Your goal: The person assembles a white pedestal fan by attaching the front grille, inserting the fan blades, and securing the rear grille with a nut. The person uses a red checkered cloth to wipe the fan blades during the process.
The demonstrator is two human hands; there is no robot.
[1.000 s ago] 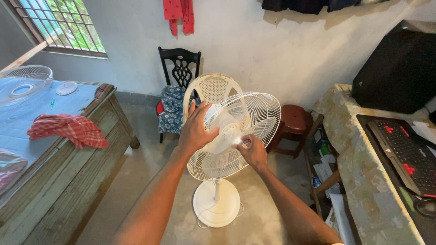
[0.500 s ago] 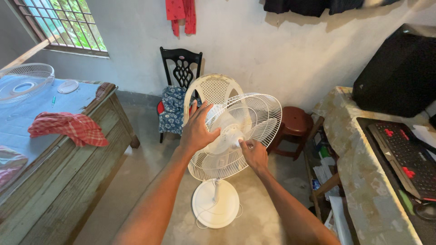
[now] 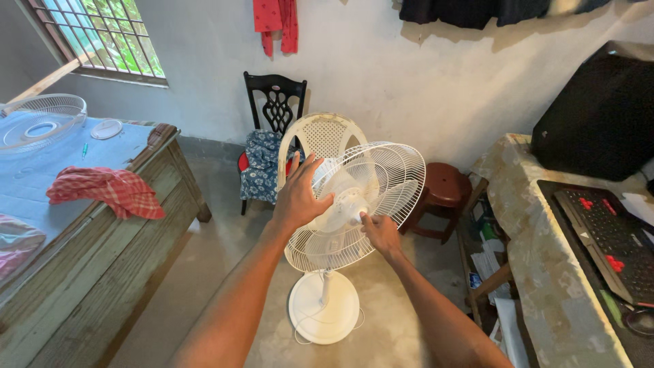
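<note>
Nearest, on the concrete floor: round white base point(image 3: 323, 307) of a pedestal fan point(image 3: 351, 204), pole rising to a tilted head with no front guard. Right hand point(image 3: 380, 233) low at the hub point(image 3: 352, 202), fingertips pinched on a small part at its centre. Left hand point(image 3: 298, 196) spread flat, fingers open, pressing the pale blades point(image 3: 332, 197) inside the rear grille point(image 3: 388, 178). Left of that, wooden table point(image 3: 95, 259) with blue cover, red checked cloth point(image 3: 105, 191), farther back a loose wire guard point(image 3: 41, 123) and a small clear disc point(image 3: 107, 129). Right, a counter point(image 3: 552, 272) with keyboard point(image 3: 610, 235) and black box point(image 3: 599, 116). Behind the fan, white chair point(image 3: 320, 136), black chair point(image 3: 274, 109), brown stool point(image 3: 443, 187), then the wall.
</note>
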